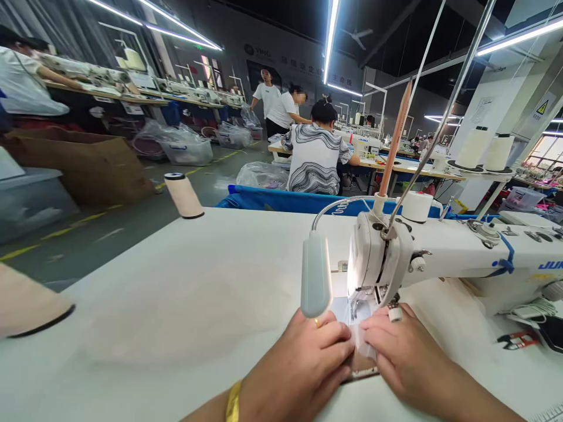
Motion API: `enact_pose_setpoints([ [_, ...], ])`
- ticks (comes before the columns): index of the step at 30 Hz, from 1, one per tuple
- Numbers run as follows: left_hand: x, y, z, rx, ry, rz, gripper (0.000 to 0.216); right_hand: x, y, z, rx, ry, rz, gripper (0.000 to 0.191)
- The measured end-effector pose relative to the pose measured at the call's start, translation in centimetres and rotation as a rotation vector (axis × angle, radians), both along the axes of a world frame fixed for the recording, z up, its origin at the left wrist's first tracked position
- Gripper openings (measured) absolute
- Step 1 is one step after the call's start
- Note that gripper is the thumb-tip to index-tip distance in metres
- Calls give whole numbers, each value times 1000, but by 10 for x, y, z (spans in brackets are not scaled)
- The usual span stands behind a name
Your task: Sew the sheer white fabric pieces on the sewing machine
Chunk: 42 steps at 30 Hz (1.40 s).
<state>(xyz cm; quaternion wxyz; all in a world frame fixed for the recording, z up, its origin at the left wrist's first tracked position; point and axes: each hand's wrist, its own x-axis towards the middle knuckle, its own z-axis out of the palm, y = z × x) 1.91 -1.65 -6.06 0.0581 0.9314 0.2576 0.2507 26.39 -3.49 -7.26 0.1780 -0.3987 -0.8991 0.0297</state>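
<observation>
My left hand (303, 366) and my right hand (402, 351) meet at the front of a white sewing machine (440, 252). Both pinch a small white strip of fabric (361, 343) just below the needle and presser foot (358, 302). The left hand wears a ring and a gold bangle; its fingers are curled onto the strip. A fingertip of the right hand carries a white guard. A grey gooseneck lamp (315, 274) hangs just above my left hand and lights the needle area.
A white table (176, 305) carries a beige thread cone (183, 195) at the far edge and another cone (26, 302) at the left. Red snips (514, 340) lie at the right. Other people sit and stand at machines behind a blue bin (281, 200).
</observation>
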Motion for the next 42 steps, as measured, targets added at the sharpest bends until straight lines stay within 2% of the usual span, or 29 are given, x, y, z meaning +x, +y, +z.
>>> enact_pose_setpoints([
  [3,-1,4,1,2,-2,22,17,-1,2,-3,12,27,-25,30],
  [9,-2,14,-21,5,-85,70,22,-3,3,0,67,44,-67,33],
  [13,-3,17,-27,-31,-111,148,24,-4,1,0,96,96,-27,20],
  [17,-2,20,-27,-73,-111,200,24,-8,3,-4,141,59,-59,9],
  [21,0,23,-29,-106,-109,199,25,-14,8,-7,201,67,-117,22],
  [27,2,27,-37,-69,-139,174,27,-17,12,-10,123,262,-144,19],
  [30,2,29,-40,-39,-150,144,29,-16,11,-11,104,226,-137,18],
  [36,2,29,-42,-21,-140,147,31,-11,6,-11,193,114,-123,21],
  [42,2,27,-43,-27,-134,141,33,-12,5,-16,98,97,-56,21],
])
